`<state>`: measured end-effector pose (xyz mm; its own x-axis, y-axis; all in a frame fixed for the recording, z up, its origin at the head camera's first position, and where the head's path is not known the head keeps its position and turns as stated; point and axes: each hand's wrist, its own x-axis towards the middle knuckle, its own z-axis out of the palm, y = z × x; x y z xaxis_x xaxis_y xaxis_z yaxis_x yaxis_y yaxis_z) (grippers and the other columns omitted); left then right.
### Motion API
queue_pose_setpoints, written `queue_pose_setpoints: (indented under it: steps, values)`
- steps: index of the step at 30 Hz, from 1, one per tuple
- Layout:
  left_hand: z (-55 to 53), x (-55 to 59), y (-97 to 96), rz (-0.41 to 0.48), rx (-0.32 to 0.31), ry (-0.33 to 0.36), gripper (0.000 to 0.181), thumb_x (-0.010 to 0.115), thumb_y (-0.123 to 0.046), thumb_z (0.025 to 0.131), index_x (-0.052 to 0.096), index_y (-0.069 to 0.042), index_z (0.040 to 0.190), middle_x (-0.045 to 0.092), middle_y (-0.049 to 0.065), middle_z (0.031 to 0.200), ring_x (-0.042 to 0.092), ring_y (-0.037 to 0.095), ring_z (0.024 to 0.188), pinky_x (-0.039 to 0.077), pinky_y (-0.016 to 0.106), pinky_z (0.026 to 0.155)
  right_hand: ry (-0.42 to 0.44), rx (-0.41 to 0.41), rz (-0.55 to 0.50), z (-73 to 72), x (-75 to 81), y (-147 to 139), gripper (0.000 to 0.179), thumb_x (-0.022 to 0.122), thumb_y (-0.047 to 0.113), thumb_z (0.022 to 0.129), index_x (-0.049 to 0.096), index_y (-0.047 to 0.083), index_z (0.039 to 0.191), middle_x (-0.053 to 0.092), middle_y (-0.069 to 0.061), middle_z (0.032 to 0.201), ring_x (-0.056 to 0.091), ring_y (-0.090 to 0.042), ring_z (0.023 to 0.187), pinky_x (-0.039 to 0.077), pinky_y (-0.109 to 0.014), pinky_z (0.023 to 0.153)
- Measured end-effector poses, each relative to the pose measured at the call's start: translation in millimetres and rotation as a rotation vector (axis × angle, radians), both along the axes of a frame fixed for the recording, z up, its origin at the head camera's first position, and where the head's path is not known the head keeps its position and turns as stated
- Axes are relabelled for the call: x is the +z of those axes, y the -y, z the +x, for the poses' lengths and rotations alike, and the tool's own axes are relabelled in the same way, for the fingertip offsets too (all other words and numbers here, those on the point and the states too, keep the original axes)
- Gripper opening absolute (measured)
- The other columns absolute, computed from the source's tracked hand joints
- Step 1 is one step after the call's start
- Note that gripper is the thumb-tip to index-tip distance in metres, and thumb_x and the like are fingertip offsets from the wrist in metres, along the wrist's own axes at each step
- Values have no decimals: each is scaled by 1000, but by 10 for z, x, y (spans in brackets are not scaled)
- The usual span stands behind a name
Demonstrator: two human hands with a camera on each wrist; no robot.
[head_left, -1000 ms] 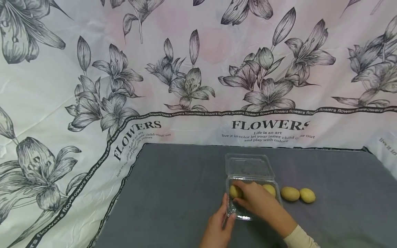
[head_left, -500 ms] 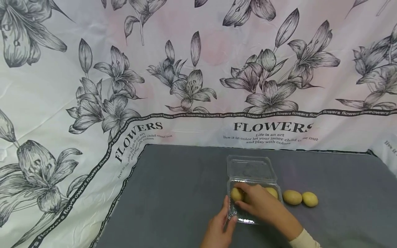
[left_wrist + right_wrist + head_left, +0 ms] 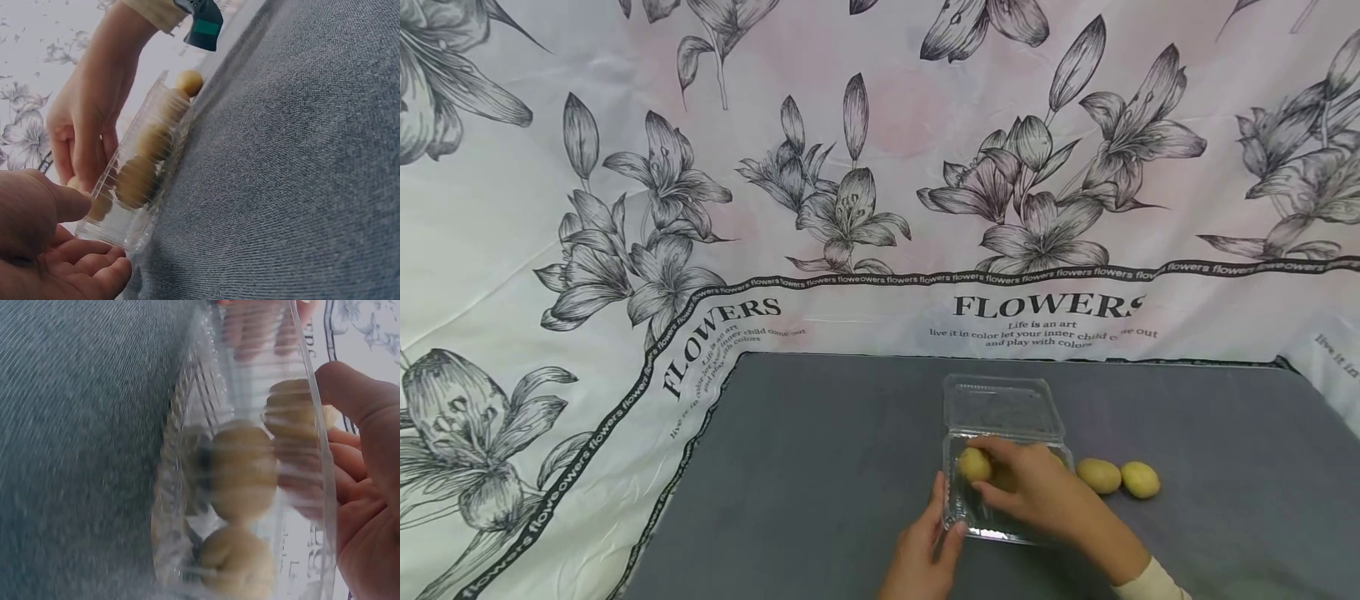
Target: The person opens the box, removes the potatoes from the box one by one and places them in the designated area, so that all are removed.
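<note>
A clear plastic clamshell box stands on the grey cloth with its lid folded back. My right hand reaches over it and pinches a yellow potato between thumb and fingers near the left end. Seen through the wall in the right wrist view, that potato is near rim height, above other potatoes in the box. My left hand grips the box's near-left corner, its thumb by the rim and its fingers lower down. My right hand hides part of the box's contents.
Two more potatoes, one beside the box and another touching it, lie to the right on the grey cloth. Behind the table hangs a white flower-printed sheet.
My right hand and the pinched potato have shifted slightly right relative to the box, covering more of the potato behind. My left hand stays at the corner. The head view has shifted a little.
</note>
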<state>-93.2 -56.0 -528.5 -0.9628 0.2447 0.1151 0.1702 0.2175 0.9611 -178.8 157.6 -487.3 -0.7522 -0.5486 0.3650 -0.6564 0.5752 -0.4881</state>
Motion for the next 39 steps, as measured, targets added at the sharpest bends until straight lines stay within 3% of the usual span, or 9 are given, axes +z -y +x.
queue_pose_setpoints:
  steps: [4,9,11,14,20,29,39]
  values:
    - [-12,-12,-12,26,5,-2,68,60,-17,109,26,9,162,38,26,162,41,34,148,36,20,117,7,-10,-31,15,57,-69,47,85,17,90,70,5,133,78,-4,119,66,0,82,64,-33,74]
    - [-1,-19,-13,12,20,-20,67,61,-15,109,28,9,162,39,26,161,44,35,146,38,21,117,60,-11,-64,38,151,-159,54,85,13,91,66,6,141,73,-12,132,65,0,82,61,-30,72]
    - [14,-23,-17,13,29,-41,66,61,-15,109,29,9,161,41,27,159,46,37,145,40,24,117,75,-14,-78,59,194,-200,56,85,10,90,66,7,142,72,-13,133,74,-10,93,64,-30,75]
    - [27,-26,-26,42,33,-62,65,61,-13,108,30,10,160,42,30,158,46,39,144,41,24,116,92,-22,-93,90,235,-269,59,85,5,89,64,8,144,72,-13,135,75,-29,110,67,-35,82]
    - [24,-37,-32,80,25,-94,65,61,-11,108,30,13,159,42,35,156,46,44,143,40,23,116,14,-65,-66,137,267,-389,63,86,1,85,66,11,144,73,-9,133,74,-27,110,67,-35,83]
    - [25,-6,-25,109,17,58,69,61,-15,109,25,6,163,36,27,163,38,37,149,38,36,120,-3,-62,-82,202,284,-498,60,84,3,88,64,11,144,74,-11,130,70,-6,103,68,-35,76]
    - [36,28,-29,108,14,43,67,60,-11,108,25,10,162,36,30,162,39,41,148,39,40,119,14,-86,-65,248,308,-583,58,86,8,89,64,7,143,73,-16,132,76,-32,106,67,-36,79]
